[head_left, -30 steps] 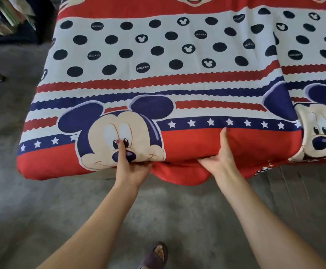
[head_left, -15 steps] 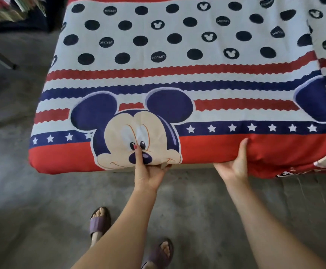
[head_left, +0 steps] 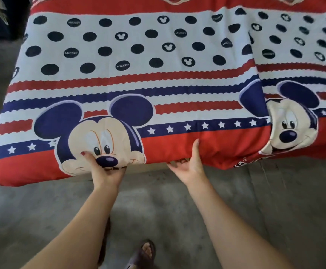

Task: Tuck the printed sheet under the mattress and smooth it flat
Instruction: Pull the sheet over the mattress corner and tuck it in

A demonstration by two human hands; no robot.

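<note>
Head view: gripping the near edge of the mattress (head_left: 206, 150), left hand (head_left: 106, 171) and right hand (head_left: 189, 166) both with thumb up on the printed sheet (head_left: 139, 74), fingers curled underneath. Covering the mattress, sheet lying flat. Standing on the floor (head_left: 255, 200), sandal (head_left: 142, 253).

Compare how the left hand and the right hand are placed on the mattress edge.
The left hand grips the printed sheet on the cartoon face, thumb beside its nose; the right hand grips on the plain red band, thumb pointing up. The left hand is closer to the mattress corner; the right hand is closer to the sheet's overlapping fold. Both reach under the bottom edge, fingers hidden below.
</note>
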